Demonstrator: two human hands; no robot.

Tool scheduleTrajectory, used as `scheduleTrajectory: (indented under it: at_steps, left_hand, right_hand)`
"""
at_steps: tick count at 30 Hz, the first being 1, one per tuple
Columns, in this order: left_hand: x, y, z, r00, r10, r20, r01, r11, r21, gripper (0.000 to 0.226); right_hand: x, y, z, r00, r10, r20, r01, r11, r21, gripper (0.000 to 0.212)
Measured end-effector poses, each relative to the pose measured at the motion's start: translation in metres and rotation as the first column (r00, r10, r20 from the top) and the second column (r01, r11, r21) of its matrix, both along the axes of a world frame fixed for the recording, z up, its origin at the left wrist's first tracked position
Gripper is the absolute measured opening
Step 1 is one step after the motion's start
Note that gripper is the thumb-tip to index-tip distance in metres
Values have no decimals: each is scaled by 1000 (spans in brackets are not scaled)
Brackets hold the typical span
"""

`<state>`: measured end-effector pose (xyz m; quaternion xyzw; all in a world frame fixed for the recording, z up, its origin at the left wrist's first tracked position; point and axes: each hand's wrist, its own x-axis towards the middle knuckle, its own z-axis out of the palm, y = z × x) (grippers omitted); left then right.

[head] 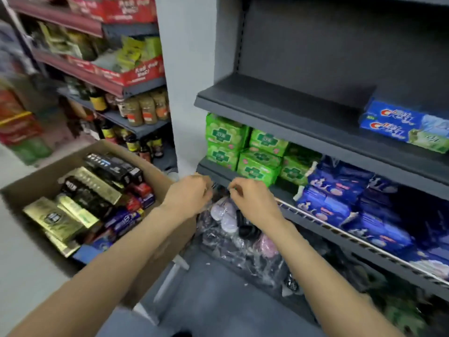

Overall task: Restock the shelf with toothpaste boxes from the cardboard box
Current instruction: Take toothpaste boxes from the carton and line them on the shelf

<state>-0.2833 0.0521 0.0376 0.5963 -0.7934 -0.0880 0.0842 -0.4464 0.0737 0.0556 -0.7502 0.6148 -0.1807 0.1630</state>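
Brown cardboard forms the open cardboard box (pixel 160 176) on the floor, just left of the dark grey shelf (pixel 279 110). Inside it lie toothpaste boxes (pixel 73 210) in gold, black and blue, stacked loosely on their sides. Two more blue toothpaste boxes (pixel 398 127) sit one on the other at the right end of the shelf's otherwise bare upper board. On the board below, green packets (pixel 243 152) stand at the left with blue packets (pixel 352 198) to their right. Both bare forearms reach toward the front edge of that lower board. The left hand (pixel 192 193) is curled closed above the box's right wall; whether it grips anything I cannot tell. The right hand (pixel 250 198), just beside it, has its fingers pinched together, with nothing clearly held, above clear-wrapped goods (pixel 230 222) on the bottom board.
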Motion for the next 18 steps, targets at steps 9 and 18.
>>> scheduleTrajectory:
  at_steps: [9,18]
  left_hand:
    - [190,-9,-79,981,149,125,-175,956,236,21]
    - [303,-21,-156,824,-424,377,124,783,609,67]
  right_hand:
    - [186,-11,-77,985,133,113,-156,959,236,22]
    - [308,-21,-158,995,92,37,-97,813,574,34]
